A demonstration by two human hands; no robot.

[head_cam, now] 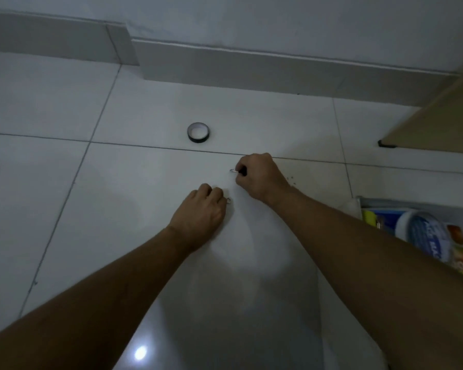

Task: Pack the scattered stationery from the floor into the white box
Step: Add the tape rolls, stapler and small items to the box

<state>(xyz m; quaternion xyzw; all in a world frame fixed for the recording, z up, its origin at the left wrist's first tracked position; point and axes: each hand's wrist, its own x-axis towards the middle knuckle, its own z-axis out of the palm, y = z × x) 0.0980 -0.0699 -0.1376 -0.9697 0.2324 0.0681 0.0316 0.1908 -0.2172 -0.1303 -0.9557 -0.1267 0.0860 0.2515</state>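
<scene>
My right hand (259, 176) is closed on a small black binder clip (238, 171) whose wire loop sticks out to the left, just above the white floor tiles. My left hand (202, 212) is closed too, with a small metal loop of another clip (228, 201) showing at its fingertips. A roll of black tape (198, 132) lies flat on the floor beyond both hands. The white box (362, 206) sits at the right edge, partly cut off, holding a blue-and-white tub and several colourful items.
A few tiny dark specks (292, 180) lie on the tile right of my right hand. A beige furniture panel with a black foot (386, 144) stands at the upper right. A white skirting board (251, 68) and wall run along the far side.
</scene>
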